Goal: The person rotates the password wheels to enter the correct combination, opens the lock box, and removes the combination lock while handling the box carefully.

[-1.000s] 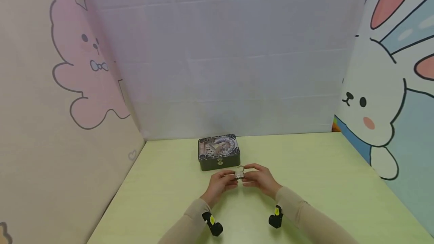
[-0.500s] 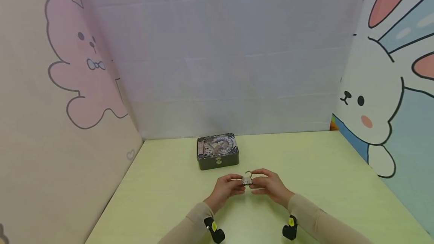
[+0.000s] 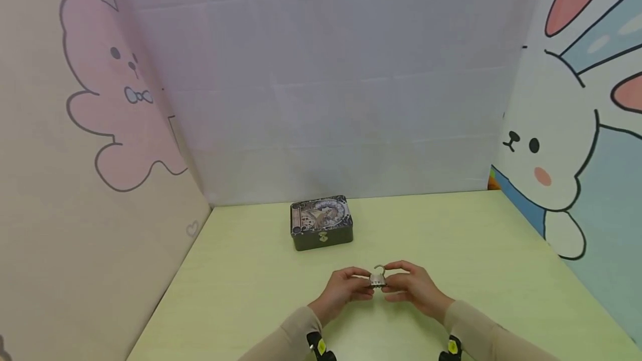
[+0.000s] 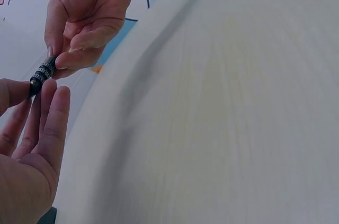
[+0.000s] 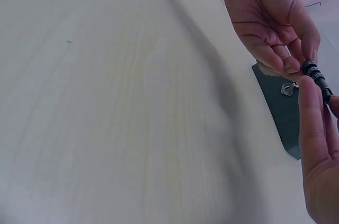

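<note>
Between both hands, above the table, is a small silvery combination padlock (image 3: 378, 279) with its shackle swung open at the top. My left hand (image 3: 343, 292) pinches its left side, and my right hand (image 3: 416, 289) pinches the right side, with the right index finger by the shackle. Dark number dials show on the padlock's underside (image 4: 43, 74) in the left wrist view, and the same padlock (image 5: 315, 75) appears at the right edge of the right wrist view. Behind and to the left stands a dark decorated tin box (image 3: 321, 223), lid down, with a metal clasp on its front.
The pale yellow-green table (image 3: 241, 283) reaches back to a whitish cloth wall (image 3: 341, 99). Side walls with a pink rabbit (image 3: 105, 82) and a white rabbit (image 3: 546, 138) bound it left and right.
Both hands have moved together with the padlock, toward the right and nearer the person, away from the tin box. The box has stayed on the table. Both hands still hold the padlock.
</note>
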{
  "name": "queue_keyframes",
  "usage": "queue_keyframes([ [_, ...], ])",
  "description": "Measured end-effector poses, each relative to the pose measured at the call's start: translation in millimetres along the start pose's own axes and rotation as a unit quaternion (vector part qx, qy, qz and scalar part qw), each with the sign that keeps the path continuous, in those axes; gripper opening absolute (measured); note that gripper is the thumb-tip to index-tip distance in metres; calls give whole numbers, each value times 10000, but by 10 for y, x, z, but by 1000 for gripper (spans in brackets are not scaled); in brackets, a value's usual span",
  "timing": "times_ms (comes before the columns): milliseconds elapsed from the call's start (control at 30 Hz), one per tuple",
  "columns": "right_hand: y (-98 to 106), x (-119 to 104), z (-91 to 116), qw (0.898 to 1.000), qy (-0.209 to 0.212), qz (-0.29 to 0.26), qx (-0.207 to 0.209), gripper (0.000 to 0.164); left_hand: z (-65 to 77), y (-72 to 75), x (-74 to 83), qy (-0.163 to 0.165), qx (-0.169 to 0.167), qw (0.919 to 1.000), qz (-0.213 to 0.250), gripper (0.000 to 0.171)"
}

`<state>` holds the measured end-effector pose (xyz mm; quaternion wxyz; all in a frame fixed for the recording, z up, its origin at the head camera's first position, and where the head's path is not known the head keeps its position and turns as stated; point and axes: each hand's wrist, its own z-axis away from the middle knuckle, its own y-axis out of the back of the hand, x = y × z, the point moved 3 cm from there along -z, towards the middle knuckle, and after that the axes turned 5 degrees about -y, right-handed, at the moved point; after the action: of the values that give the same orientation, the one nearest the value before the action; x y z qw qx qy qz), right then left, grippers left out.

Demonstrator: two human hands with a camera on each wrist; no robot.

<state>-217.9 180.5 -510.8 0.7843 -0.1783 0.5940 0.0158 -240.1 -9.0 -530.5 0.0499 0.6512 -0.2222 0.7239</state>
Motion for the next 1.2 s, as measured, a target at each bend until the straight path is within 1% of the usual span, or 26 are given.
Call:
queue_keyframes([
  [133, 49, 39, 67, 9999, -46, 81, -69, 34, 32, -54, -46, 113, -79, 9999, 24, 17],
  [267, 95, 95, 133, 9997, -119, 159, -130, 31, 72, -106, -99, 221, -131, 9997, -33, 16],
  [533, 164, 200, 270, 9991, -270, 299, -143, 31, 157, -198, -194, 261, -415, 9987, -123, 15],
  [667, 199, 268, 327, 9986, -348, 358, -151, 32, 171, -230, -262, 351, -453, 9980, -257, 13],
  [800, 217, 333, 395, 9982, -462, 361, -140, 30, 214, -261, -310, 471, -510, 9965, -463, 13],
  [967, 218, 385, 480, 9972, -629, 314, -260, 28, 287, -298, -329, 657, -681, 9930, -707, 14],
  [1067, 221, 406, 521, 9962, -700, 435, -286, 27, 327, -323, -319, 733, -800, 9905, -849, 13],
  [1200, 222, 424, 544, 9946, -758, 688, -166, 24, 357, -343, -306, 735, -909, 9884, -965, 12],
])
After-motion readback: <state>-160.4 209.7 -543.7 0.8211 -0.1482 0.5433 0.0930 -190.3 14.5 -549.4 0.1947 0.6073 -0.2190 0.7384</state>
